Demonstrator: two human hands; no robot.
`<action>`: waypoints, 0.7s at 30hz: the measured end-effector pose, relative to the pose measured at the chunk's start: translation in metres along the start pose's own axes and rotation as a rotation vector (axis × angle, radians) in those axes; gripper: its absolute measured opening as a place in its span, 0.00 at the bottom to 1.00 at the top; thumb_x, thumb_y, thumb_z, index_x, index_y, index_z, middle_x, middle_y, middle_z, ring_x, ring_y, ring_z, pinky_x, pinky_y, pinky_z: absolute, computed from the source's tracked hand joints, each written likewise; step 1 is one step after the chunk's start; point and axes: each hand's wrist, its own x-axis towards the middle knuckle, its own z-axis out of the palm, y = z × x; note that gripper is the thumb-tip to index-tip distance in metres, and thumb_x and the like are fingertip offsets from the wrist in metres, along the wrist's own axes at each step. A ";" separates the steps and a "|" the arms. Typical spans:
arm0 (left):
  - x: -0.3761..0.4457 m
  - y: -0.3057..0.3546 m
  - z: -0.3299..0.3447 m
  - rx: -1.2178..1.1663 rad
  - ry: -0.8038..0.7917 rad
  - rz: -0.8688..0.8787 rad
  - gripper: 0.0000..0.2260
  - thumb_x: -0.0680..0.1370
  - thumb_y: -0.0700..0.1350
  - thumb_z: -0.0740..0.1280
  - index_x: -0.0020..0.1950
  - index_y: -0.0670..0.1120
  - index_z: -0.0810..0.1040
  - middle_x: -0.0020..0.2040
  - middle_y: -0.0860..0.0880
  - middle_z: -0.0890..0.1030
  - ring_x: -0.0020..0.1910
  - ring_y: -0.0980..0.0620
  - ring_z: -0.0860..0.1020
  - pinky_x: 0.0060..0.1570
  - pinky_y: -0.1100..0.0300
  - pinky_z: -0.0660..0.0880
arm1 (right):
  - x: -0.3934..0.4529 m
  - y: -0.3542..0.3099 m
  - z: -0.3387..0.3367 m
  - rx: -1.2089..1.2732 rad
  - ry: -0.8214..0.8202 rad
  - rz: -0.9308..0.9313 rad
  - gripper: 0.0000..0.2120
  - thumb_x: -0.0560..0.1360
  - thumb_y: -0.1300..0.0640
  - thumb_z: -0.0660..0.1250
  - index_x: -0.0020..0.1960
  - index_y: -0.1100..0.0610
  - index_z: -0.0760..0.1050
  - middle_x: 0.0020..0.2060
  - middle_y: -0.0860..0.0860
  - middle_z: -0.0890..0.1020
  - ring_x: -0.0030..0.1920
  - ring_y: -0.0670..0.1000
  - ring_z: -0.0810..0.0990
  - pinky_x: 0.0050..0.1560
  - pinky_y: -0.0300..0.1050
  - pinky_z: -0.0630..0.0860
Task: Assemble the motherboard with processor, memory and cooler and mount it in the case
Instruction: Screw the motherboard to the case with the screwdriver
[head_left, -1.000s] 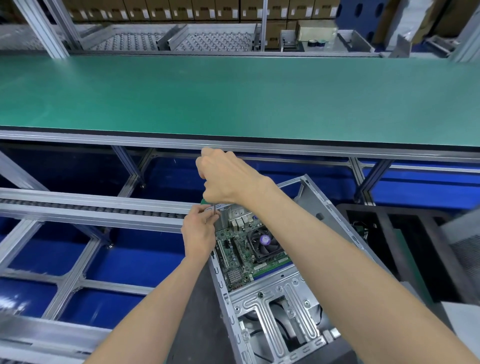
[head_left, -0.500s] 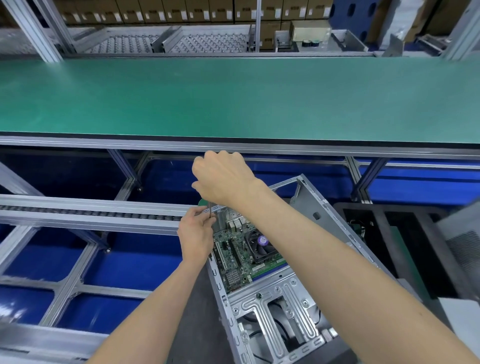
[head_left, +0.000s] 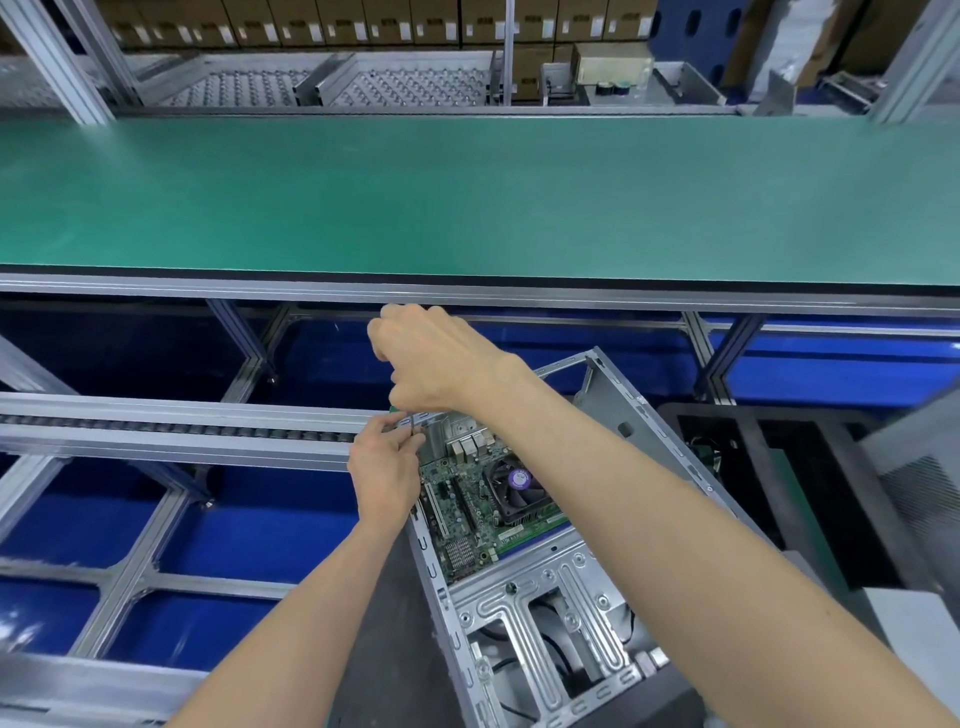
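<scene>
Directly below the right hand's (head_left: 434, 358) closed grip on the green-handled screwdriver (head_left: 399, 410), its thin shaft runs straight down to the green motherboard's (head_left: 483, 512) far-left corner inside the grey steel case (head_left: 524, 603), where the left hand (head_left: 385, 467) pinches it.

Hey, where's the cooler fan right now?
In the head view, the cooler fan sits on the motherboard inside the open case, right of centre, just right of the left hand and under the right forearm.

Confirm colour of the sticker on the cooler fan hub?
Purple, with a pale centre, on the fan sticker. Shows only in the head view.
</scene>
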 end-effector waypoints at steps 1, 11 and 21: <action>0.000 -0.001 0.000 0.005 0.002 0.006 0.09 0.76 0.40 0.74 0.56 0.45 0.82 0.51 0.51 0.84 0.45 0.61 0.81 0.42 0.68 0.74 | 0.000 -0.002 0.002 -0.032 0.020 -0.005 0.09 0.73 0.59 0.67 0.51 0.59 0.73 0.48 0.54 0.74 0.39 0.56 0.71 0.30 0.43 0.58; 0.001 0.000 0.001 0.047 0.020 0.003 0.08 0.75 0.39 0.74 0.53 0.40 0.82 0.41 0.58 0.81 0.40 0.65 0.78 0.33 0.79 0.68 | 0.000 -0.013 0.003 -0.022 0.042 -0.025 0.11 0.70 0.59 0.69 0.43 0.57 0.65 0.40 0.51 0.67 0.32 0.50 0.65 0.28 0.43 0.56; 0.002 -0.005 0.001 0.162 0.035 0.076 0.06 0.76 0.41 0.74 0.48 0.38 0.84 0.56 0.46 0.84 0.50 0.48 0.81 0.53 0.47 0.78 | 0.000 -0.008 0.004 0.000 0.047 0.003 0.12 0.71 0.61 0.67 0.46 0.57 0.64 0.39 0.51 0.66 0.37 0.54 0.68 0.29 0.43 0.57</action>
